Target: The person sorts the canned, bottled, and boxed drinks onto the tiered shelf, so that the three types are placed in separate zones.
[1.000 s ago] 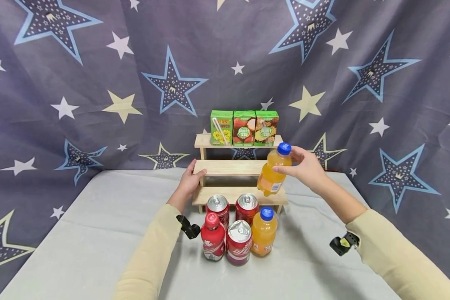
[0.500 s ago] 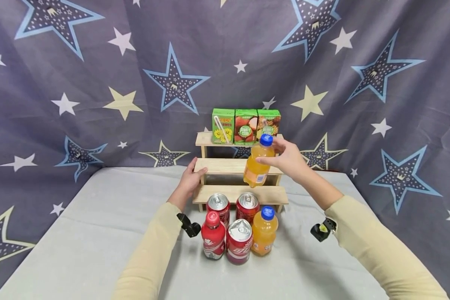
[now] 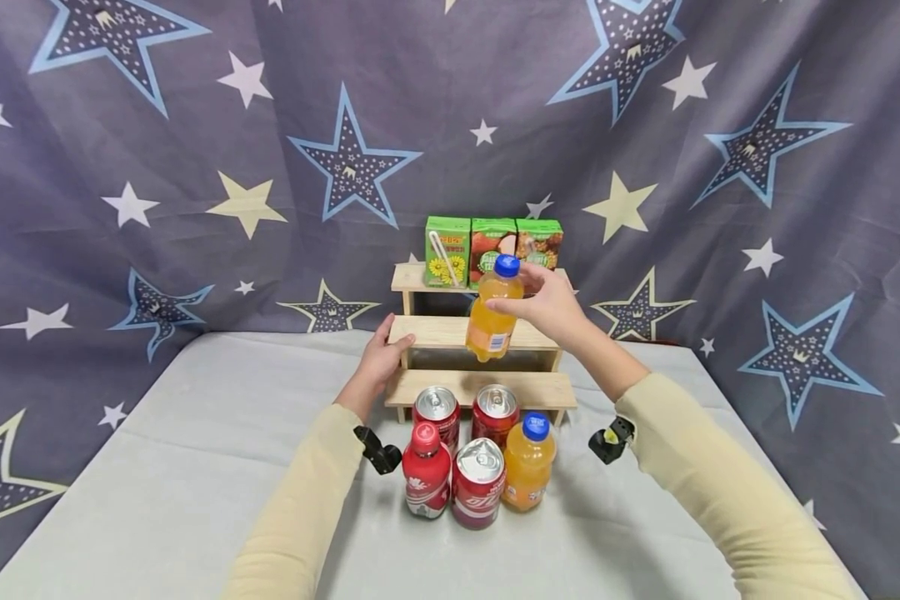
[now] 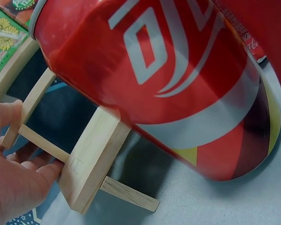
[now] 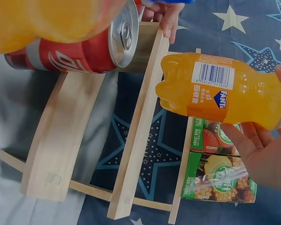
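Note:
My right hand (image 3: pixel 551 307) holds an orange Fanta bottle (image 3: pixel 491 321) with a blue cap between thumb and fingers. The bottle is nearly upright, in front of the middle tier of a three-tier wooden display rack (image 3: pixel 435 332). Its label with a barcode shows in the right wrist view, where the fingers (image 5: pixel 246 143) wrap the upper part. My left hand (image 3: pixel 380 360) grips the left end of the rack's middle tier; in the left wrist view the thumb (image 4: pixel 9 111) lies on top and the other fingers go beneath. Three green juice boxes (image 3: pixel 447 254) stand on the top tier, partly behind the bottle.
Before the rack stand several drinks on the light cloth: soda cans (image 3: pixel 480 483), a red bottle (image 3: pixel 426 475) and a second orange bottle (image 3: pixel 528 467). The back cans stand close to the bottom tier (image 3: pixel 547 390). A star-patterned curtain (image 3: pixel 195 125) hangs behind.
My right hand has carried the orange bottle leftward and slightly up, from the rack's right end to the front of its middle. The left hand keeps its grip on the rack.

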A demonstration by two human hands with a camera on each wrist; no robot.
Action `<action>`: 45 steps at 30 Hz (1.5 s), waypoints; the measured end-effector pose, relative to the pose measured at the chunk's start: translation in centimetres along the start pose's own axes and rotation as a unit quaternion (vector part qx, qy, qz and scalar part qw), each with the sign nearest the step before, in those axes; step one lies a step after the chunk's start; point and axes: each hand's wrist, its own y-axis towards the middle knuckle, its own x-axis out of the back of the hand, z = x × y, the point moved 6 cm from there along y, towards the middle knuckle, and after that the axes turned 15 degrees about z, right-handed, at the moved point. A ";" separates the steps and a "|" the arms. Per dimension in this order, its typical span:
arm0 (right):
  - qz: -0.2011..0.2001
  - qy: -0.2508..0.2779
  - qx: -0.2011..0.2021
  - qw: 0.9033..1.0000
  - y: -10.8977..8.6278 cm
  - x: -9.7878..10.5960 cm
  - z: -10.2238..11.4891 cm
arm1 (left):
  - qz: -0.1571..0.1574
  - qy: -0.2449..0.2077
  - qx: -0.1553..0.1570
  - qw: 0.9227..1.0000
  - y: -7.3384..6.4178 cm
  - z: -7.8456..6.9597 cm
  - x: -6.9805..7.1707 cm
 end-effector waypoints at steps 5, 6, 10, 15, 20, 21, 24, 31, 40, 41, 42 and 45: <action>-0.005 0.013 -0.017 1.000 0.7 -0.2 0.3 | 0.001 0.002 -0.004 1.000 0.0 -0.1 -0.1; -0.006 0.014 -0.018 1.000 0.8 -0.2 0.3 | 0.001 0.002 -0.005 1.000 0.0 -0.1 -0.1; -0.011 0.020 -0.016 1.000 1.4 -0.4 0.7 | -0.001 -0.001 -0.007 1.000 0.1 0.0 0.0; -0.013 0.034 -0.008 0.999 2.2 -0.8 0.8 | 0.000 0.003 -0.005 1.000 0.1 0.1 0.0; -0.016 0.039 -0.020 0.999 3.0 -1.2 0.4 | 0.006 0.005 -0.003 1.000 0.1 0.1 0.0; -0.019 0.036 -0.023 0.999 3.2 -1.3 0.4 | 0.007 0.004 -0.003 1.000 0.1 0.1 0.0; -0.025 0.029 -0.030 0.999 3.7 -1.5 0.4 | 0.009 0.001 -0.004 1.000 0.1 0.0 -0.1; -0.015 0.021 -0.016 1.000 4.4 -2.0 0.6 | 0.003 0.007 -0.010 1.000 0.0 -0.1 0.0; -0.006 0.021 -0.020 1.000 4.4 -1.4 0.2 | 0.004 0.006 -0.008 1.000 0.0 0.0 0.1; -0.005 0.023 -0.018 1.000 4.4 -1.4 0.3 | 0.005 0.006 -0.008 1.000 0.0 0.0 0.1; -0.004 0.024 -0.016 1.000 4.4 -1.3 0.3 | 0.005 0.005 -0.007 1.000 0.0 0.0 0.1; -0.006 0.021 -0.010 1.000 4.4 -1.0 0.7 | 0.006 0.005 -0.010 1.000 0.0 -0.1 0.0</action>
